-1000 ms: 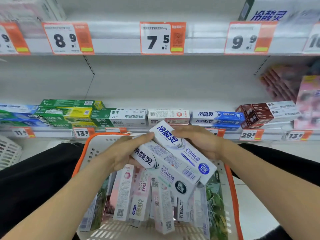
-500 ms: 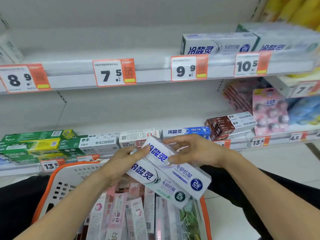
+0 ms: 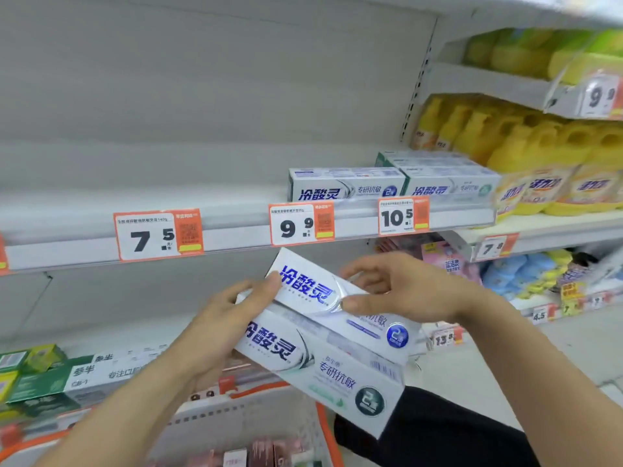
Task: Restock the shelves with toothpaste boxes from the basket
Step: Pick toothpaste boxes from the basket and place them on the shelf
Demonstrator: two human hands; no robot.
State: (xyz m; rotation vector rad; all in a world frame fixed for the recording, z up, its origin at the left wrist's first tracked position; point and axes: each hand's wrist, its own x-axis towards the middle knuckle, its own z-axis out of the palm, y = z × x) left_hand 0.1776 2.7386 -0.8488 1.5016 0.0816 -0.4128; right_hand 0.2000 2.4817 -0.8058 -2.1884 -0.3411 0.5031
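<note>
The person is holding two white toothpaste boxes stacked slantwise in front of the shelving, above the orange-rimmed basket (image 3: 322,429). The left hand (image 3: 215,326) is supporting the stack from its left end, its grip wrapping the boxes with the thumb lying on the front of the upper toothpaste box (image 3: 337,298), the one with the blue round badge. The right hand (image 3: 401,289) is pinching that upper box, thumb on its front face and fingers over its top edge. The lower toothpaste box (image 3: 330,375), with a dark green round badge, is lying just under it and touching it.

The basket is sitting low in the frame with pink boxes (image 3: 269,453) inside. On the upper shelf (image 3: 236,230), matching toothpaste boxes (image 3: 347,185) are standing above the 9.9 price tag (image 3: 301,224) and the 10.5 price tag (image 3: 403,215); the stretch above the 7.5 price tag (image 3: 158,235) is bare. Yellow bottles (image 3: 526,156) are filling the neighbouring bay at right. Green toothpaste boxes (image 3: 40,379) are lying on the lower shelf at left.
</note>
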